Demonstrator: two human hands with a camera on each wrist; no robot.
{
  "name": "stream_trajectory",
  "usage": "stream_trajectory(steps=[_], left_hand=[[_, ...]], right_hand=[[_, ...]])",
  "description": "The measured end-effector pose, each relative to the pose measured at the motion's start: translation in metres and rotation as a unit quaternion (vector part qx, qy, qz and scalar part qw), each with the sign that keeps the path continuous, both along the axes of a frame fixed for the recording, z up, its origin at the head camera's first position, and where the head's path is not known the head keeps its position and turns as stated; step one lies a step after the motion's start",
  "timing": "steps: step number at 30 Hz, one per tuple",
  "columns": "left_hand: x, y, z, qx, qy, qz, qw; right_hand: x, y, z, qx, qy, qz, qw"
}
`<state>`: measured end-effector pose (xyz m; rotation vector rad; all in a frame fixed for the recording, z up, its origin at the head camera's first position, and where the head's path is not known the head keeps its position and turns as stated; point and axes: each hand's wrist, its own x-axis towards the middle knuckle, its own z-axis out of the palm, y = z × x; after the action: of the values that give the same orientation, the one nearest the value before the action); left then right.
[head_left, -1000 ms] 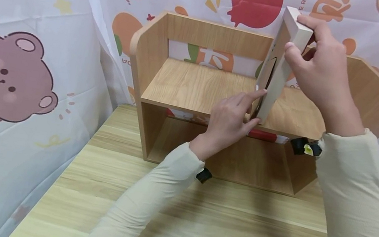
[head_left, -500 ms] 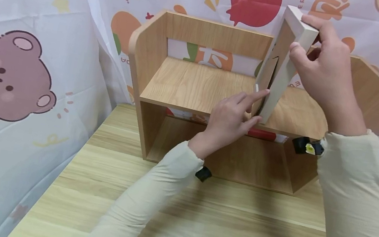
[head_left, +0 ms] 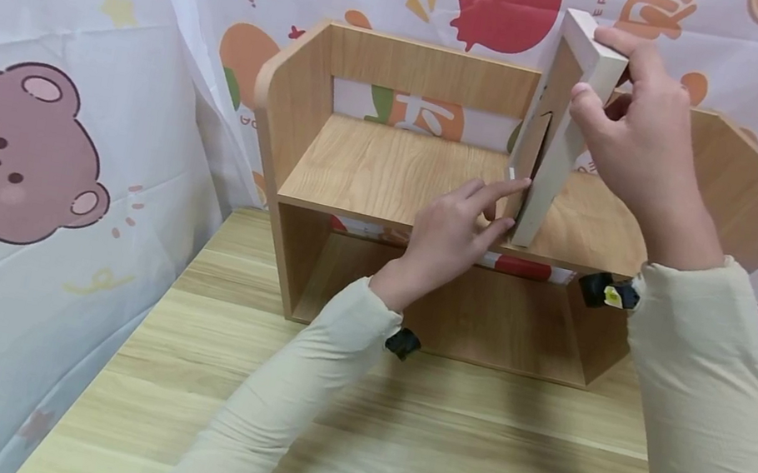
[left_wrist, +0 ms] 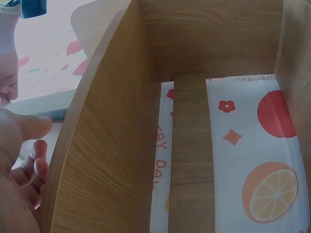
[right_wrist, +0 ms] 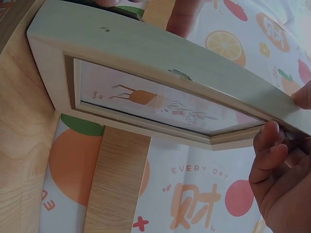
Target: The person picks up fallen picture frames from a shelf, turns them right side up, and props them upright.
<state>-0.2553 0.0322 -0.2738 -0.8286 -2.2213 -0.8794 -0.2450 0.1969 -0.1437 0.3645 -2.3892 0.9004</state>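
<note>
A pale wooden picture frame [head_left: 558, 158] stands on edge on the upper board of the wooden shelf [head_left: 390, 171], its backing turned to the left. From above, my right hand [head_left: 643, 139] grips its top corner between thumb and fingers. My left hand [head_left: 452, 228] is low on the backing side; its index fingertip touches the frame's side, with the thumb close to the bottom corner. In the right wrist view, the picture frame [right_wrist: 141, 46] shows a drawing behind its glazing. The left wrist view has my left hand [left_wrist: 22, 150] beside the shelf board.
The two-tier shelf has side panels [head_left: 292, 99] and a back rail [head_left: 431, 68]. It stands on a light wood-grain table [head_left: 431, 457]. Printed curtains hang behind and at the left, one with a bear [head_left: 13, 155].
Over the last half second the frame's top has shifted slightly left, after a small lean right. My left hand has moved a little left, its thumb drawing back from the bottom corner.
</note>
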Motion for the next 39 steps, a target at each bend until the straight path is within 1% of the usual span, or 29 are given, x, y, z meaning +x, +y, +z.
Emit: stream_trajectory(steps=[6,10,18,22,27,30,39], left_hand=[[0.001,-0.005,0.003,-0.007,-0.015,0.006,0.9998],[0.001,-0.009,0.005,-0.015,-0.013,0.011,0.9997],[-0.002,-0.021,0.008,-0.012,-0.009,0.029,0.9995],[-0.004,-0.029,0.009,-0.011,-0.011,0.033,0.9993],[-0.006,-0.038,0.01,-0.002,-0.024,0.032,0.9992],[-0.006,-0.041,0.01,0.007,-0.028,0.029,0.9991],[-0.006,-0.05,0.012,0.015,-0.06,0.03,0.9977]], right_hand=[[0.0,-0.005,0.001,0.013,0.002,0.0,0.9999],[-0.001,-0.008,0.002,0.027,0.002,0.0,0.9996],[-0.002,-0.014,0.004,0.052,0.0,0.001,0.9986],[-0.003,-0.019,0.005,0.078,0.006,0.001,0.997],[-0.004,-0.029,0.007,0.12,0.019,-0.002,0.9926],[-0.005,-0.033,0.008,0.136,0.023,-0.003,0.9905],[-0.005,-0.038,0.007,0.149,0.037,0.013,0.9881]])
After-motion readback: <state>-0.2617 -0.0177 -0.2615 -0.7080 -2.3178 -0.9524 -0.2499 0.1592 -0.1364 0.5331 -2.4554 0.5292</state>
